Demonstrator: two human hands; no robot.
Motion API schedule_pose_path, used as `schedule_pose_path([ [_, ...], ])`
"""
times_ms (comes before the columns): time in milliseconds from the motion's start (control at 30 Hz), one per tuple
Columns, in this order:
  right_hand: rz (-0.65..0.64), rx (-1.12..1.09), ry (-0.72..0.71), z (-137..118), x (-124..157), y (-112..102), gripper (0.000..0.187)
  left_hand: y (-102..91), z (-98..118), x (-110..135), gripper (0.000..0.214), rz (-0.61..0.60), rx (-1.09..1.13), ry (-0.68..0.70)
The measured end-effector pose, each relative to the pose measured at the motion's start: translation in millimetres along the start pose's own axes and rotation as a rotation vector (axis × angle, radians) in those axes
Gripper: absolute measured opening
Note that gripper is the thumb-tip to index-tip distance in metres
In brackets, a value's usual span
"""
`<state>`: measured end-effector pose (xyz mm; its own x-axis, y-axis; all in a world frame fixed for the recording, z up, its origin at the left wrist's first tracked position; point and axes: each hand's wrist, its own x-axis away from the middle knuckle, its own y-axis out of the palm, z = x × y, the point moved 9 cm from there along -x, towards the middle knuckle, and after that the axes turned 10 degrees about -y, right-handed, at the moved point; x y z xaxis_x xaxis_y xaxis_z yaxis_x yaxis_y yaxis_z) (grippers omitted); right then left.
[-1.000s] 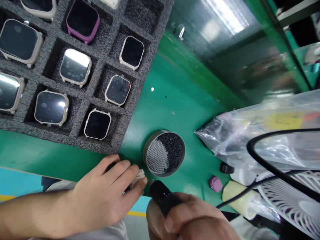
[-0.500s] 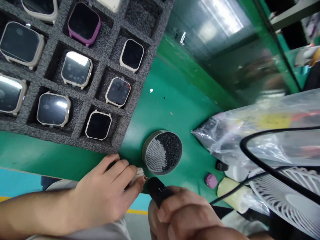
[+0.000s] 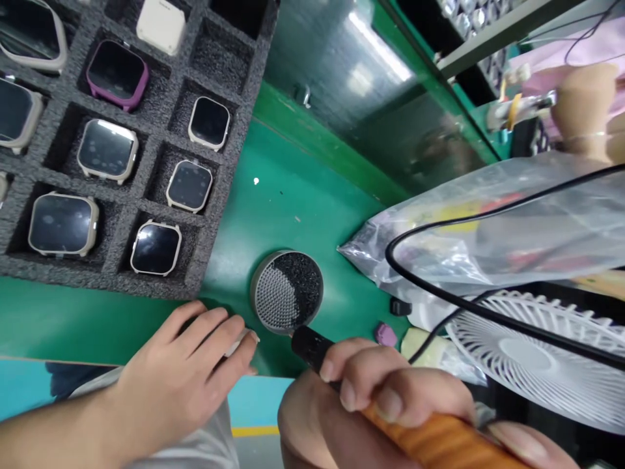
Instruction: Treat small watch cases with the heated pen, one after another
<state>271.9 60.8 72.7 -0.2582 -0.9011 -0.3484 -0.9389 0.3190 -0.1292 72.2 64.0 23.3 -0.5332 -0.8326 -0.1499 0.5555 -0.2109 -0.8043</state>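
Observation:
My left hand (image 3: 188, 365) is closed at the table's front edge, its fingers pinched on a small pale piece (image 3: 236, 342), mostly hidden by them. My right hand (image 3: 390, 384) grips an electric screwdriver (image 3: 312, 345) with a black nose and an orange handle. The screwdriver's tip is at the near rim of a round grey cup (image 3: 254, 299), apart from the pale piece. Inside the cup, small black screws (image 3: 305, 280) lie heaped on one side of a perforated plate (image 3: 276, 296).
A dark foam tray (image 3: 105, 277) at left holds several watches, one of them purple (image 3: 117, 73). Rightward are a plastic bag (image 3: 439, 228), black cable (image 3: 420, 277), white fan (image 3: 532, 358) and purple lump (image 3: 385, 334). Another person's arm (image 3: 583, 107) shows at upper right.
The screwdriver tip has moved from the pale piece in my left hand to the cup's rim. Its orange handle now shows. The whole view has shifted, so the tray appears further left.

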Motion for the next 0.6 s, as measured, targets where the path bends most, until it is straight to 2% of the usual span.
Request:
schedule_pose_path([
  [133,0.118,-0.144,-0.06,-1.8,2.1,9.9,0.052,0.5,1.1,-1.3,0.026,-0.018,0.014,-0.001],
  [233,0.263,-0.139,-0.011,0.5,8.5,3.6,0.047,-0.4,2.6,-0.3,0.032,-0.044,0.043,0.028],
  [300,0.311,-0.141,-0.027,-3.9,11.2,0.8,0.038,-1.8,3.2,0.2,0.034,-0.041,0.059,0.041],
  [433,0.281,-0.128,-0.072,-9.8,11.9,1.5,0.021,-3.2,3.2,-1.0,0.031,-0.019,0.063,0.034],
  [600,0.238,-0.176,-0.04,-3.0,15.5,-4.9,0.029,-3.1,2.7,-1.9,0.026,-0.002,0.065,0.016],
])
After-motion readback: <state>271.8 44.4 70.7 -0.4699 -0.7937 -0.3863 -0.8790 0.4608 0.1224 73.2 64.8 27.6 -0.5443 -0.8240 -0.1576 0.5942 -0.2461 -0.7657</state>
